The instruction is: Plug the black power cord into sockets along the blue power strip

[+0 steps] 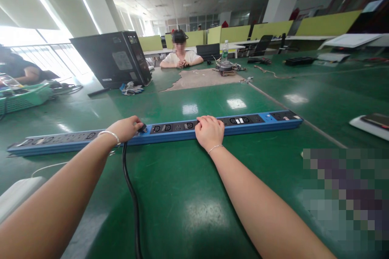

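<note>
A long blue power strip [170, 135] with black socket panels lies across the green table, slightly tilted in view. My left hand [125, 128] is closed round a black plug [142, 128] at a blue section left of the strip's middle; the palm hides part of it, and I cannot tell how far it sits in a socket. From under that hand a black cable [133, 198] runs down toward me. My right hand [210, 130] grips the strip right of its middle, fingers bent over the top and covering some sockets.
Beyond the strip stand a black computer case [112, 60] and gloves [131, 88]. A person [180, 54] sits across the table; another sits at far left behind a green basket [27, 99]. Farther back are a bottle [225, 51] and metal parts [226, 66]. A white device [372, 125] lies right.
</note>
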The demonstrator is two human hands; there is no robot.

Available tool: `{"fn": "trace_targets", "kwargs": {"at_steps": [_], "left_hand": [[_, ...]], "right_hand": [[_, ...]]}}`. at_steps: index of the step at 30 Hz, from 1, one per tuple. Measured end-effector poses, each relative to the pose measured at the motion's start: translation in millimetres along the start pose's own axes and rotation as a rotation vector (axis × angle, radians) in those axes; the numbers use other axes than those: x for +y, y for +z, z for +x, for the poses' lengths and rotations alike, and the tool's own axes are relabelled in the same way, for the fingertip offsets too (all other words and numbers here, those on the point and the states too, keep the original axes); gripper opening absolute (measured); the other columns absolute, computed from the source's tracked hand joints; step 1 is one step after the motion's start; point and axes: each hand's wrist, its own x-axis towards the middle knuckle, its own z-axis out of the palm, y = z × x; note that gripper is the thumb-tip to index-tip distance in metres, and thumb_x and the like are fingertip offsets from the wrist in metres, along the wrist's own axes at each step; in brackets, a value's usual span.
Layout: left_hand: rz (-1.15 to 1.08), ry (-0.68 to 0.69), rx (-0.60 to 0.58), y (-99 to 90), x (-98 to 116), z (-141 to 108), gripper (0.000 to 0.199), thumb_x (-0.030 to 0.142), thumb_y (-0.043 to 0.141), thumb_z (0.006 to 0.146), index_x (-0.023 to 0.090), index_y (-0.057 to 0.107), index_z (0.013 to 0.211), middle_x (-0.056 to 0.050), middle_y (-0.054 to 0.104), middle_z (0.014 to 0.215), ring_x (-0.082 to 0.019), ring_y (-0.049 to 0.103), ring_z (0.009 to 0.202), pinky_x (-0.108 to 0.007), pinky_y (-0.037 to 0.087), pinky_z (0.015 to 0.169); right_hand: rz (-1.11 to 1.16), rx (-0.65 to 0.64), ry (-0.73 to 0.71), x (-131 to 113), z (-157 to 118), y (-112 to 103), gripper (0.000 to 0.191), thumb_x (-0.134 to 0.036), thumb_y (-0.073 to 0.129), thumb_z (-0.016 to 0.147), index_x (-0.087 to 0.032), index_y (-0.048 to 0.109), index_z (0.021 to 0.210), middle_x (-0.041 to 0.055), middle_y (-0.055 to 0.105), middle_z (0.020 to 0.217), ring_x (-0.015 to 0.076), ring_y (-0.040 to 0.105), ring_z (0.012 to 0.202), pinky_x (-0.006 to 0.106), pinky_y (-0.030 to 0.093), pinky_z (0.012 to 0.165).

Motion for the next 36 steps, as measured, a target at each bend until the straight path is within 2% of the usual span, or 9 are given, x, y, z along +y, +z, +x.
{"fn": "trace_targets", "kwargs": {"at_steps": [9, 15, 24, 28, 32, 36], "left_hand": [[-0.006, 0.02, -0.053, -6.3, 4.7, -0.4, 0.046, 0.043, 0.031, 0.085, 0.014, 0.056, 0.11, -0.016, 0.066, 0.106, -0.024, 0.061, 0.094, -0.031, 0.043, 0.079], [0.005, 0.014, -0.055, -6.3, 5.1, 1.6, 0.046, 0.044, 0.03, 0.085, 0.015, 0.056, 0.109, -0.018, 0.066, 0.106, -0.027, 0.061, 0.094, -0.033, 0.043, 0.079], [0.129, 0.012, -0.03, -7.4, 29.1, -16.4, 0.048, 0.045, 0.023, 0.086, 0.014, 0.05, 0.112, -0.021, 0.066, 0.101, -0.031, 0.062, 0.091, -0.039, 0.045, 0.074], [0.079, 0.021, -0.027, -4.8, 26.2, -10.7, 0.049, 0.045, 0.025, 0.086, 0.012, 0.05, 0.111, -0.023, 0.065, 0.103, -0.031, 0.062, 0.092, -0.039, 0.045, 0.075], [0.007, -0.009, -0.016, 2.5, 19.8, -3.8, 0.047, 0.045, 0.029, 0.084, 0.014, 0.051, 0.11, -0.02, 0.066, 0.102, -0.029, 0.063, 0.093, -0.036, 0.045, 0.077], [-0.028, -0.06, 0.045, 12.9, 23.0, -11.8, 0.049, 0.045, 0.025, 0.085, 0.015, 0.051, 0.114, -0.021, 0.067, 0.1, -0.032, 0.064, 0.09, -0.039, 0.046, 0.074]], "right_hand": [[-0.022, -0.024, 0.0, -0.3, -0.1, -0.5, 0.031, -0.022, 0.041, 0.083, -0.024, 0.068, 0.099, 0.0031, 0.067, 0.107, 0.0197, 0.051, 0.105, 0.037, 0.027, 0.091], [-0.028, -0.013, 0.002, -0.8, -0.4, -0.4, 0.031, -0.023, 0.041, 0.084, -0.025, 0.068, 0.099, 0.0022, 0.067, 0.108, 0.0192, 0.051, 0.106, 0.036, 0.027, 0.091], [-0.034, -0.038, 0.008, -1.7, 0.3, -1.6, 0.032, -0.023, 0.04, 0.084, -0.024, 0.068, 0.1, 0.0028, 0.066, 0.109, 0.0198, 0.05, 0.107, 0.037, 0.027, 0.091], [-0.038, -0.043, 0.007, -1.0, 0.3, -0.9, 0.032, -0.023, 0.04, 0.085, -0.024, 0.067, 0.101, 0.0031, 0.066, 0.11, 0.0198, 0.05, 0.108, 0.037, 0.027, 0.092], [-0.034, -0.031, 0.0, -0.3, 0.2, -0.4, 0.033, -0.023, 0.039, 0.085, -0.024, 0.067, 0.101, 0.0026, 0.066, 0.11, 0.0196, 0.051, 0.107, 0.037, 0.026, 0.092], [-0.037, -0.032, 0.005, -0.4, 0.4, -0.7, 0.033, -0.023, 0.04, 0.084, -0.024, 0.068, 0.101, 0.0036, 0.066, 0.11, 0.0203, 0.051, 0.108, 0.037, 0.026, 0.092]]}}
